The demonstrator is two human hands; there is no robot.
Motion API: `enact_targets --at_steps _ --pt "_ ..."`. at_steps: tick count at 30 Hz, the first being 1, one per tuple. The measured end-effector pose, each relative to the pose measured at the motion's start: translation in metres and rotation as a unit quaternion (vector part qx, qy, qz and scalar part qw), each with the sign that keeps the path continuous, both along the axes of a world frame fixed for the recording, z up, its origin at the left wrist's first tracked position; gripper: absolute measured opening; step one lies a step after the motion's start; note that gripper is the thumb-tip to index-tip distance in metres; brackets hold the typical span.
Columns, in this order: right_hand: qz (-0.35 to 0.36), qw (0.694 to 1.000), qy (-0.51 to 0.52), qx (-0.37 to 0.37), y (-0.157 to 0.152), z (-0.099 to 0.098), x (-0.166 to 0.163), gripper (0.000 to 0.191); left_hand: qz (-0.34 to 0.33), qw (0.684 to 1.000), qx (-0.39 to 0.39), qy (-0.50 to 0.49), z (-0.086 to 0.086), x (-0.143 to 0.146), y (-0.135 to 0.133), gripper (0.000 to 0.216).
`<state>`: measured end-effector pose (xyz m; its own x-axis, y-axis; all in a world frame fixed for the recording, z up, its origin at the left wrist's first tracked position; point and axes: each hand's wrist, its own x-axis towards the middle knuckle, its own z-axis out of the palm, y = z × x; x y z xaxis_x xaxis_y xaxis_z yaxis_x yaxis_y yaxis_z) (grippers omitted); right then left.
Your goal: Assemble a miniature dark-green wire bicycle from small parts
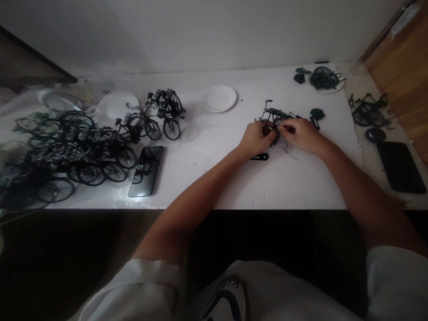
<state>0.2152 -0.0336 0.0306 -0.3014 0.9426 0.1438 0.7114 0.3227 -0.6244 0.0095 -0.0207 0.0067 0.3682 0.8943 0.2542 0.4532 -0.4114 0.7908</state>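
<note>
On the right half of the white table, my left hand is closed on a dark miniature bicycle, whose handlebar points away from me. My right hand meets it from the other side, thumb and finger pinched at the bicycle's middle. What the right fingertips pinch is too small to make out. A thin silvery wire-like piece lies just below the hands. Beside my left wrist rests a black flat tool or part. Dark loose pieces sit just beyond my right hand.
Many finished-looking miniature bicycles crowd the left side. A phone lies near the front edge. Behind are a white plate and a plate of dark parts. A bicycle frame and black phone-like slab lie far right.
</note>
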Motion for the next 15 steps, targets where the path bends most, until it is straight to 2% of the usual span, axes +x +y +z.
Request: enact_targets --at_steps 15 --pt "-0.002 1.000 0.006 0.015 -0.0002 -0.0001 -0.0012 0.038 0.001 1.000 -0.007 -0.027 -0.0031 -0.0001 0.0001 0.015"
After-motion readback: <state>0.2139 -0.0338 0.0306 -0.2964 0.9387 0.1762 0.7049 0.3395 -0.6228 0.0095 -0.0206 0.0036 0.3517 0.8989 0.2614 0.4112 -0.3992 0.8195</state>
